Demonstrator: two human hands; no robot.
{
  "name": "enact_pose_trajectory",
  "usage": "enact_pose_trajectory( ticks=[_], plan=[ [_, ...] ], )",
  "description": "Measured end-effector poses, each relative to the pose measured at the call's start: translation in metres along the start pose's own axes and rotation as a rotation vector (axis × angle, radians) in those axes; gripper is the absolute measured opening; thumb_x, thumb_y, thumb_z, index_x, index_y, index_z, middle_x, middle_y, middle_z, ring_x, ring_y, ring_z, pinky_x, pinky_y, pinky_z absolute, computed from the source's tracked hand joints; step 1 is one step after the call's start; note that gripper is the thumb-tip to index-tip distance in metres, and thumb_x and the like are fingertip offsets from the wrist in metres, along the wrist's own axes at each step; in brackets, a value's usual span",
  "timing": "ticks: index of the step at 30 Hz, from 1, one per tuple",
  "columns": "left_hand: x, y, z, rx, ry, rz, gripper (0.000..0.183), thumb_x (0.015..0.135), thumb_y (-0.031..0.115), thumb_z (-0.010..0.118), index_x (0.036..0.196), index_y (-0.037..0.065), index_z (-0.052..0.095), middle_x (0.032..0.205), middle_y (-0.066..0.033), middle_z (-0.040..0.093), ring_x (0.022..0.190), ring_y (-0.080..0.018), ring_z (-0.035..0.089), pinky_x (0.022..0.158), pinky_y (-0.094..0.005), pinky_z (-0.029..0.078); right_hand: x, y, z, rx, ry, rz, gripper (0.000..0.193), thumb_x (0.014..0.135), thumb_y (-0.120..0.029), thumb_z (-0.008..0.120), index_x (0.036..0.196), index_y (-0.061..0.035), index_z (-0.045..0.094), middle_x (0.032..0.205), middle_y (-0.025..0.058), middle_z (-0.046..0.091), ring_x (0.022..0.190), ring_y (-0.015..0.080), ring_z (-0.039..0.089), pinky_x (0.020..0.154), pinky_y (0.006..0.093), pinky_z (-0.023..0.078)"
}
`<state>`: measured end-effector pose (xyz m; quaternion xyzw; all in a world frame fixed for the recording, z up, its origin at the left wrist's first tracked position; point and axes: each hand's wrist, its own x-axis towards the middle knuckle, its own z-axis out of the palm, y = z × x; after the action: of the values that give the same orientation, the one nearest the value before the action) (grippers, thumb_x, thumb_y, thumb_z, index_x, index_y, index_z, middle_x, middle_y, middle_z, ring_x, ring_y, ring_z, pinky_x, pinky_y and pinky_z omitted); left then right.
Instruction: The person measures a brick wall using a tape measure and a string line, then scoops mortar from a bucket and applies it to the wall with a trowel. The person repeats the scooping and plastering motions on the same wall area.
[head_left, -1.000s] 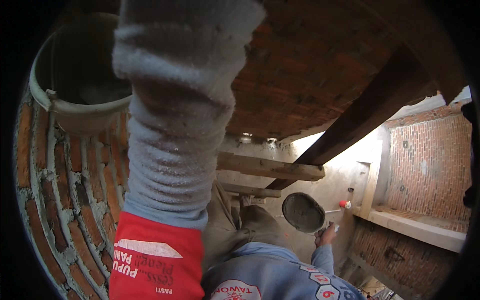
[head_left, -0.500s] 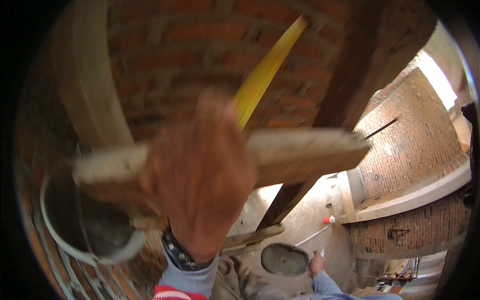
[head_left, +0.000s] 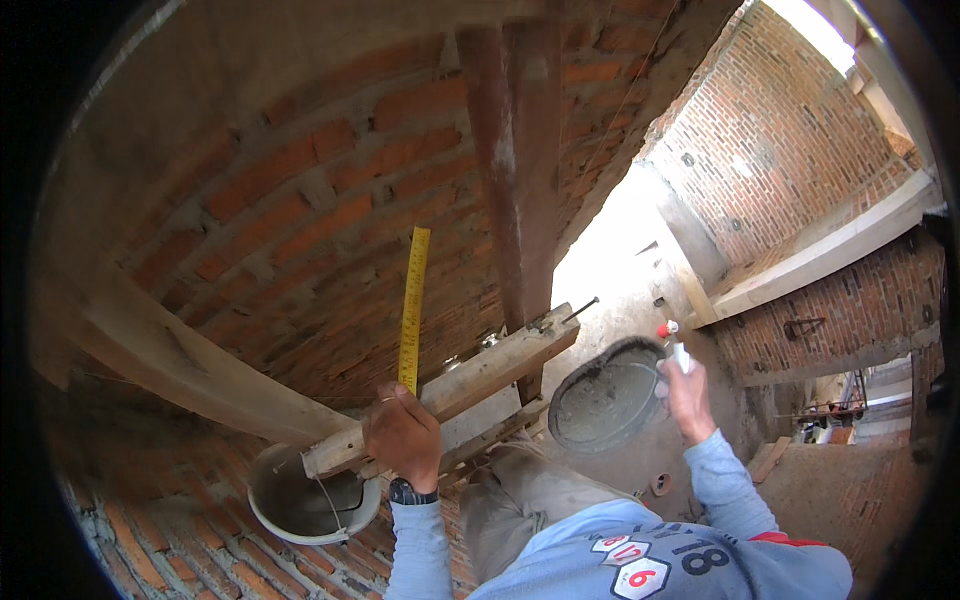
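My left hand (head_left: 402, 438), with a dark watch at the wrist, is closed at the lower end of a yellow measuring tape (head_left: 411, 310), whose blade stands up from the fist. Its fist rests against a rough timber piece (head_left: 500, 368) that slants up to the right; whether it also grips the wood is hidden. A nail (head_left: 588, 306) sticks out of the timber's far end. On the right, my right hand (head_left: 686, 398) closes round a small white object (head_left: 682, 356) of unclear kind, beside a dark oval tub of grey mortar (head_left: 600, 398).
A bucket (head_left: 362, 522) with a wire handle hangs or stands under the timber's near end. A pale wooden beam (head_left: 210, 372) slants in from the left, and a brown post (head_left: 525, 170) stands before the brick wall (head_left: 310, 235). A red-and-white item (head_left: 667, 328) lies past the tub.
The view has shifted and sharpened. My left hand and the timber now appear lower and smaller, the timber more slanted. My right hand appears higher, beside the tub.
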<state>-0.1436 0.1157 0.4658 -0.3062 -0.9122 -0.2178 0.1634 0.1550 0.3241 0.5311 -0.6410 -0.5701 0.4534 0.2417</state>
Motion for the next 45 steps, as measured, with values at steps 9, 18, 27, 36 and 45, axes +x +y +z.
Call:
enact_pose_trajectory(
  ticks=[9,18,27,36,45],
  plan=[
    [0.001,-0.003,-0.007,-0.04,-0.118,-0.079,0.03,0.104,0.025,0.052,0.092,0.005,0.071,0.077,-0.0159,0.068,0.073,-0.037,0.067,0.073,-0.0483,0.053,0.005,-0.157,0.028,0.073,-0.397,-0.082,0.016,0.095,-0.02,0.061,0.084,-0.0114,0.053,0.071,-0.0026,0.051,0.054,0.0049,0.046,0.043,0.0242,0.028],
    [0.018,0.0,-0.017,-0.089,0.015,-0.051,0.028,0.103,0.025,0.051,0.092,0.007,0.07,0.075,-0.0154,0.067,0.071,-0.0361,0.066,0.071,-0.0473,0.052,-0.003,-0.175,0.073,-0.392,-0.384,-0.592,0.025,0.091,-0.019,0.056,0.089,0.0055,0.063,0.079,0.0283,0.063,0.073,0.0449,0.06,0.069,0.0493,0.047],
    [0.019,-0.009,-0.026,-0.103,-0.088,-0.03,0.029,0.103,0.024,0.05,0.093,0.005,0.069,0.077,-0.0167,0.068,0.072,-0.0369,0.066,0.072,-0.0488,0.051,-0.027,-0.13,0.076,-0.271,-0.262,-0.436,0.031,0.094,-0.024,0.056,0.08,0.0049,0.055,0.074,0.0254,0.06,0.065,0.0384,0.058,0.066,0.0469,0.047],
    [0.031,-0.022,-0.057,-0.329,0.153,0.168,0.013,0.1,0.015,0.059,0.095,0.007,0.067,0.092,-0.0117,0.07,0.081,-0.0337,0.067,0.074,-0.0492,0.053,-0.017,-0.094,0.079,0.134,-0.35,-0.326,0.053,0.112,-0.041,0.035,0.094,-0.0006,0.063,0.075,0.0135,0.072,0.056,0.0152,0.061,0.052,0.0273,0.046],
    [-0.016,-0.06,-0.177,-0.811,-0.183,-0.054,0.017,0.104,0.015,0.055,0.092,0.004,0.061,0.075,-0.0144,0.063,0.057,-0.0355,0.063,0.053,-0.0429,0.051,-0.002,-0.092,0.083,0.269,-0.108,-0.248,0.063,0.108,-0.057,0.03,0.122,-0.0019,0.057,0.119,0.0141,0.061,0.109,0.0239,0.058,0.084,0.0418,0.054]
  ],
)
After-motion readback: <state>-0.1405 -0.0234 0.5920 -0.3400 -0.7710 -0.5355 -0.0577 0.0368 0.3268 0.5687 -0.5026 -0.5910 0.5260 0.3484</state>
